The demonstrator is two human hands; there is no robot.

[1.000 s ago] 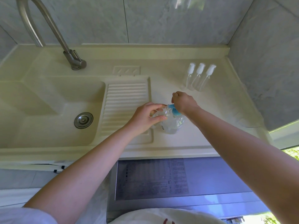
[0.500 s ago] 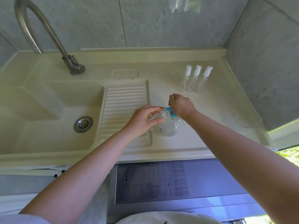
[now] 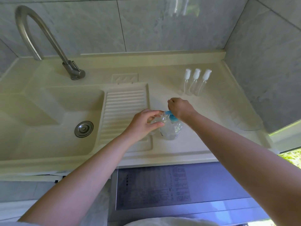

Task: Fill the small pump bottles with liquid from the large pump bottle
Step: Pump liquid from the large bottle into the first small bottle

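Observation:
A large clear pump bottle [image 3: 171, 131] with a blue pump head [image 3: 171, 115] stands on the cream counter, right of the ribbed washboard. My right hand [image 3: 179, 108] sits curled on top of the blue pump head. My left hand [image 3: 143, 123] pinches a small clear bottle [image 3: 158, 120] between thumb and fingers, its mouth right at the pump's nozzle. Three small capped bottles [image 3: 196, 82] with white tops stand in a row at the back right of the counter.
A sink basin with a metal drain [image 3: 83, 128] lies on the left, with a tall curved tap [image 3: 40, 38] behind it. The ribbed washboard [image 3: 123, 110] slopes into the basin. Tiled walls close the back and right. Below the counter edge is a grey appliance top [image 3: 162, 188].
Both hands stay on the large pump bottle and the small bottle; my right hand shifts slightly on the pump head. The view has tilted up a little.

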